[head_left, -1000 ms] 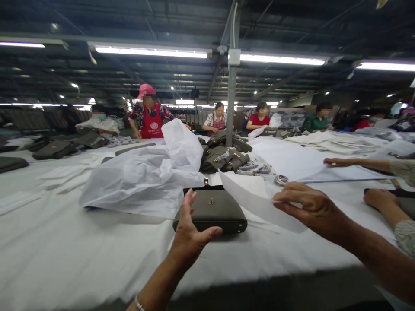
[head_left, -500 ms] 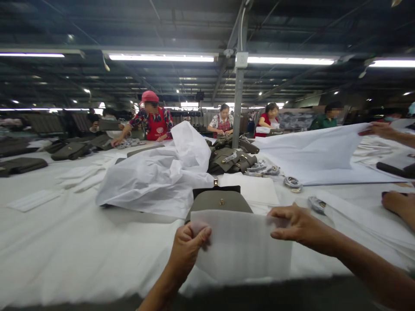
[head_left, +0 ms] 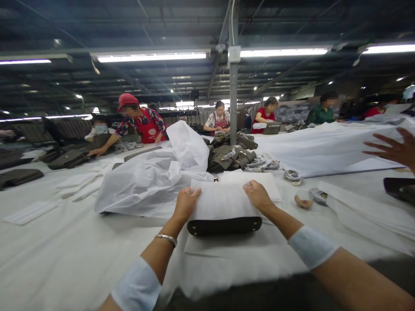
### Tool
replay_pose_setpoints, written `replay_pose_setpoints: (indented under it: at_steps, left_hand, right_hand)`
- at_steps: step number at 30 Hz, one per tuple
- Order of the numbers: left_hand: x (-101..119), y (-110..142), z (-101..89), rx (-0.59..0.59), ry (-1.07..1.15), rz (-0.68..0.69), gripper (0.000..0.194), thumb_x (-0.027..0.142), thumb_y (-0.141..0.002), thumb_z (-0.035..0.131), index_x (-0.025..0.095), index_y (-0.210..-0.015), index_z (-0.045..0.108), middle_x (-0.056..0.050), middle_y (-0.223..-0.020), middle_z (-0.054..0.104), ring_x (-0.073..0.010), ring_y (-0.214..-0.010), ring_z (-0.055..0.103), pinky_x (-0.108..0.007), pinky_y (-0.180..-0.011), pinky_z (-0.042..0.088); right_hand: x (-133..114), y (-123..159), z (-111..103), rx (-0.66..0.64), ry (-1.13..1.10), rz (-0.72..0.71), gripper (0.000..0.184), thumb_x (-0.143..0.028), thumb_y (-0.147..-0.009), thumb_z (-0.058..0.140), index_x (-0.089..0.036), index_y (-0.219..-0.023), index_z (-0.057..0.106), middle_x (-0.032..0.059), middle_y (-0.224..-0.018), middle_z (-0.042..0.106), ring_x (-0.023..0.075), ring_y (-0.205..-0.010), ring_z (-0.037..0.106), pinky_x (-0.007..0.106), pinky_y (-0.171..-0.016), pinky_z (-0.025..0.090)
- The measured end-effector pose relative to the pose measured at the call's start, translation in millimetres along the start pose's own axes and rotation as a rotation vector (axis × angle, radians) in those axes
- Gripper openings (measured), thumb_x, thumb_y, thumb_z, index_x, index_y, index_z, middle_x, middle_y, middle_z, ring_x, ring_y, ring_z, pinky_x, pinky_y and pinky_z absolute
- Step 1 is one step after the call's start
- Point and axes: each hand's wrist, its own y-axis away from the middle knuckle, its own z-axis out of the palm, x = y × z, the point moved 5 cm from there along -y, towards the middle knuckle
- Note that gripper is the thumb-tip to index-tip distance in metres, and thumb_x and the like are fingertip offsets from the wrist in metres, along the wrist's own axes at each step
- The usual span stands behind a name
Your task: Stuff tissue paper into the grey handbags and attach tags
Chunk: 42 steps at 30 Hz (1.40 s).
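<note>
A white sheet of thin paper point(head_left: 223, 201) lies over the front of an olive-green handbag point(head_left: 224, 226), whose dark base with small metal feet faces me. My left hand point(head_left: 187, 202) pinches the sheet at its left edge. At the upper right edge my right hand point(head_left: 258, 195) grips the same sheet between thumb and fingers. The bag rests on the white-covered table point(head_left: 81, 255). Most of its flap is hidden under the paper. Just behind it lies a stack of white sheets point(head_left: 270, 183).
Crumpled white wrapping point(head_left: 155, 181) lies left of the bag. Behind stand a pile of olive bags point(head_left: 227, 157) and a grey post point(head_left: 233, 99). Wrapped straps point(head_left: 293, 176) and a tape roll point(head_left: 304, 201) lie right. A co-worker's spread hand point(head_left: 394, 147) is at far right; other people work across the table.
Both hands have moved up and away from me, carrying the paper from in front of the bag onto it. The bag's base now shows. The co-worker's hand at right has let go of the large white sheet.
</note>
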Motion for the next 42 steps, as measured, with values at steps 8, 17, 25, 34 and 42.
replay_pose_setpoints:
  at_steps: [8,17,25,34,42]
  left_hand:
    - [-29.3,1.2,11.6,-0.020,-0.136,-0.016,0.031,0.040,-0.084,0.053,0.013,-0.087,0.068,-0.009,-0.082,0.070,-0.0206,-0.074,0.062,-0.027,-0.065,0.044]
    - [-29.2,-4.5,13.8,-0.037,-0.320,-0.071,0.030,0.042,-0.083,0.056,0.014,-0.081,0.067,-0.005,-0.075,0.067,-0.0181,-0.070,0.060,-0.025,-0.063,0.043]
    - [-18.0,-8.7,13.7,-0.066,-0.585,-0.101,0.025,0.039,-0.084,0.054,0.017,-0.087,0.065,-0.009,-0.086,0.068,-0.0240,-0.080,0.063,-0.031,-0.069,0.044]
    - [36.0,14.2,35.5,-0.044,-1.051,0.600,0.046,0.014,-0.092,0.036,0.018,-0.138,0.040,-0.014,-0.125,0.054,-0.0311,-0.111,0.050,-0.043,-0.090,0.040]
    - [36.4,9.8,52.0,-0.567,-1.092,0.623,0.030,0.015,-0.093,0.036,0.019,-0.111,0.059,-0.010,-0.102,0.066,-0.0246,-0.092,0.062,-0.035,-0.075,0.047]
  right_hand:
    - [14.0,-8.2,25.0,-0.044,0.277,0.000,0.027,-0.035,-0.089,0.043,-0.019,-0.108,0.055,0.0117,-0.100,0.067,0.0264,-0.094,0.061,0.032,-0.074,0.038]
    - [6.4,5.9,22.9,-0.001,0.541,-0.059,0.040,-0.034,-0.094,0.040,-0.020,-0.131,0.039,0.0091,-0.092,0.070,0.0267,-0.091,0.066,0.034,-0.076,0.043]
    - [-14.3,-10.4,35.6,-0.085,0.767,-0.270,0.035,-0.020,-0.093,0.038,-0.012,-0.126,0.046,0.0141,-0.081,0.070,0.0296,-0.077,0.068,0.036,-0.067,0.045]
    - [-43.3,15.7,46.9,0.042,0.757,-0.982,0.040,-0.011,-0.097,0.027,-0.013,-0.131,0.050,0.0134,-0.137,0.050,0.0280,-0.120,0.048,0.043,-0.099,0.037]
    - [-30.1,10.4,54.3,-0.237,0.593,-1.035,0.032,-0.013,-0.096,0.037,-0.016,-0.118,0.060,0.0103,-0.111,0.066,0.0169,-0.094,0.061,0.028,-0.080,0.047]
